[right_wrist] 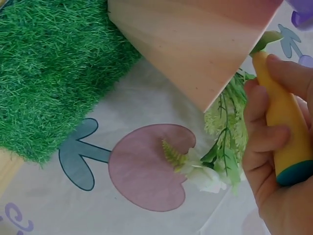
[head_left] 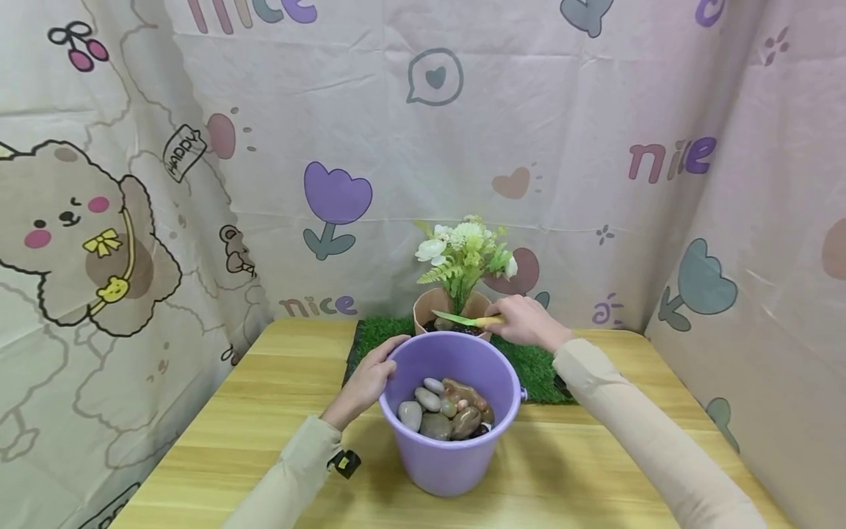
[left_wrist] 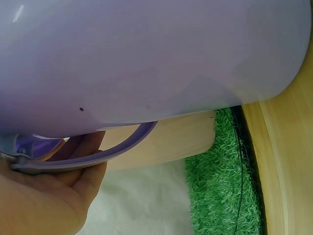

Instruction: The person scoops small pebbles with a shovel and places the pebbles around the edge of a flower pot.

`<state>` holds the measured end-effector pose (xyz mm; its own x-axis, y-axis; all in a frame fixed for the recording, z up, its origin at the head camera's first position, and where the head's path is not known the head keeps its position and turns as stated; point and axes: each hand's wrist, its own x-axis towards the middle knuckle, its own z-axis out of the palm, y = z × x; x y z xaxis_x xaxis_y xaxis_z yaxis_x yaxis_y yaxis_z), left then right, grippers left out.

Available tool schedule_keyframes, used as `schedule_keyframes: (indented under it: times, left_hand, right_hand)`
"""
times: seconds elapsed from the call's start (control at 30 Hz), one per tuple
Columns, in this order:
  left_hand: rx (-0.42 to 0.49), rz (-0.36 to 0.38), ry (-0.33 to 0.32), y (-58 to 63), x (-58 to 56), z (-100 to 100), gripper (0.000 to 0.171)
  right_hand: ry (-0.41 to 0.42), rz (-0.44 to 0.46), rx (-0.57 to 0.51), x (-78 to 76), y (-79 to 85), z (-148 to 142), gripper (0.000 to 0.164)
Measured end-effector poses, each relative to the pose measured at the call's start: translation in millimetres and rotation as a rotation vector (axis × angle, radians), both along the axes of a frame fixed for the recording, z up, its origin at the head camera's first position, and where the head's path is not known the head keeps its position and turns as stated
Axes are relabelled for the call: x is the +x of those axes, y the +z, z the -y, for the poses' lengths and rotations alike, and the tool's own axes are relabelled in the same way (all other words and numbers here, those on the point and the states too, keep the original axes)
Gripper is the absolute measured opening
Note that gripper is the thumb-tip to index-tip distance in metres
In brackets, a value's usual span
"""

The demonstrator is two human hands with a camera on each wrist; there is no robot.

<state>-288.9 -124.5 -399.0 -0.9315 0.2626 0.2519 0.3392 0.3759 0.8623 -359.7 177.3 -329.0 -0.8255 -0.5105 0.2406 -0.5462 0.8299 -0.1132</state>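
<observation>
A purple bucket [head_left: 446,470] stands on the table in front of me, with several smooth stones [head_left: 428,399] at its bottom. My left hand [head_left: 366,378] grips the bucket's left rim. In the left wrist view, the bucket's handle [left_wrist: 117,149] crosses that hand's fingers. Just behind the bucket is a tan flower pot [head_left: 426,303] with white and green flowers [head_left: 465,242] and dark filling inside. My right hand [head_left: 522,321] holds a small garden trowel [right_wrist: 283,117] by its yellow handle. Its green blade [head_left: 452,317] points left over the pot's mouth.
The pot stands on a green artificial grass mat [head_left: 535,367] at the back of the wooden table [head_left: 264,426]. A patterned cloth [head_left: 429,147] hangs close behind and on both sides. A small bucket lug [head_left: 524,394] sticks out at the right.
</observation>
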Motion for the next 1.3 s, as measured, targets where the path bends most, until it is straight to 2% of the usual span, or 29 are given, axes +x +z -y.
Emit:
schedule_keyframes:
  times: [0.17,0.43,0.63,0.87,1.13,1.3]
  left_hand:
    - [-0.004,-0.004,-0.007,-0.2,-0.2,0.1,0.063]
    - [-0.018,-0.003,-0.009,0.5,-2.3,-0.7,0.063]
    - [-0.031,-0.005,-0.015,3.3,-5.3,-0.6,0.063]
    - [-0.013,0.028,-0.003,-0.1,-1.4,1.8,0.063]
    - [0.002,0.000,-0.010,-2.6,0.2,2.9,0.063]
    - [-0.001,-0.004,-0.012,-0.8,-3.2,1.9,0.063]
  right_hand:
    - [0.027,-0.016,-0.053,5.3,-4.1,-3.1,0.017]
    - [0.101,-0.085,-0.154,28.8,-2.5,-9.2,0.022]
    - [0.090,-0.167,-0.183,32.6,-0.7,-14.0,0.019]
    - [0.119,-0.123,-0.250,39.1,-3.4,-14.7,0.023]
    - [0.127,-0.112,-0.326,57.0,-4.4,-13.7,0.021]
    - [0.145,-0.120,-0.312,68.0,-2.3,-14.6,0.018]
